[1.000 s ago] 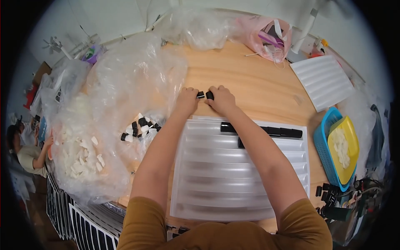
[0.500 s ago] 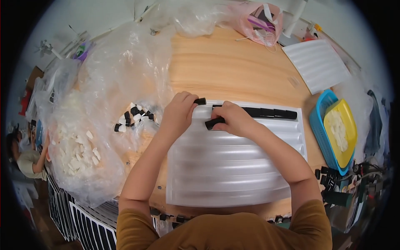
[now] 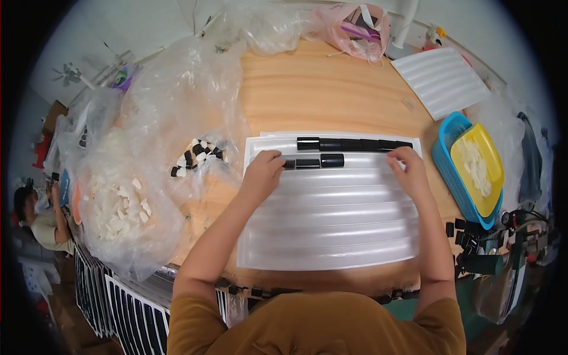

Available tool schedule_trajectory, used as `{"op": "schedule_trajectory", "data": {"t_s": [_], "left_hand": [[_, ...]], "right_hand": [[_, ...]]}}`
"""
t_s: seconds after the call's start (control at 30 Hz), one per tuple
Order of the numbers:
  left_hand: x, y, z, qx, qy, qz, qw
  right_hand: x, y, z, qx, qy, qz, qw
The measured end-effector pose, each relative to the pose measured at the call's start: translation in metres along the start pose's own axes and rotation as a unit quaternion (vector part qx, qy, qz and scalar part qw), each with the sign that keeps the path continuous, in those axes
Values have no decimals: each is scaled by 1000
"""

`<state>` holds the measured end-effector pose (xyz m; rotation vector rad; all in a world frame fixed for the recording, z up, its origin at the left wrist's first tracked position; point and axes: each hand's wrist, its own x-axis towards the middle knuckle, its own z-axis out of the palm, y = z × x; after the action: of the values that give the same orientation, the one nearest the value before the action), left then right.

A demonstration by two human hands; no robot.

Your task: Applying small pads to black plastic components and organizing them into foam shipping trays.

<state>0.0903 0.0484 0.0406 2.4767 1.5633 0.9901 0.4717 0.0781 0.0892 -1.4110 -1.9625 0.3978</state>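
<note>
A white ridged plastic tray (image 3: 331, 225) lies in front of me. Short black tubes form a row (image 3: 355, 144) in its far groove. Below that row, a shorter line of black tubes (image 3: 322, 161) lies in the second groove. My left hand (image 3: 264, 174) has its fingers closed on the left end of this shorter line, partly covering a black tube (image 3: 290, 164). At the tray's right side, just below the far row's end, my right hand (image 3: 409, 168) has loosely curled fingers slightly apart, with nothing visible in them.
Left of the tray are loose black and white pieces (image 3: 198, 156) and a clear plastic bag of white pieces (image 3: 118, 207). To the right stand a blue basket (image 3: 442, 157) and yellow basket (image 3: 496, 160). Another ridged tray (image 3: 441, 80) lies behind. Someone (image 3: 50, 228) works far left.
My right hand has let go of a black tube and moved right. My left hand has come down to the second groove, where a line of tubes now shows. The far row reaches farther left.
</note>
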Motion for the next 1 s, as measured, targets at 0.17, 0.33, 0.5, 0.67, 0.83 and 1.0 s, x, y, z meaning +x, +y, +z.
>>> {"op": "schedule_trajectory", "data": {"t_s": [0.17, 0.33, 0.5, 0.67, 0.83, 1.0], "left_hand": [[-1, 11, 7, -111, -1, -61, 992], [-19, 18, -10, -22, 80, -42, 996], [-56, 24, -57, 78, 6, -310, 948], [-95, 29, -37, -63, -59, -378, 922], [-126, -12, -7, -187, 32, -401, 896], [-65, -16, 13, -95, 72, -339, 933]], "right_hand": [[-47, 30, -38, -56, 27, 51, 997], [-80, 73, -56, -219, 166, 84, 958], [-85, 94, -48, -53, 31, 202, 977], [-87, 126, -31, -127, 53, 185, 973], [-76, 124, -17, -74, 20, 230, 970], [-55, 169, -14, -83, 65, 228, 968]]}}
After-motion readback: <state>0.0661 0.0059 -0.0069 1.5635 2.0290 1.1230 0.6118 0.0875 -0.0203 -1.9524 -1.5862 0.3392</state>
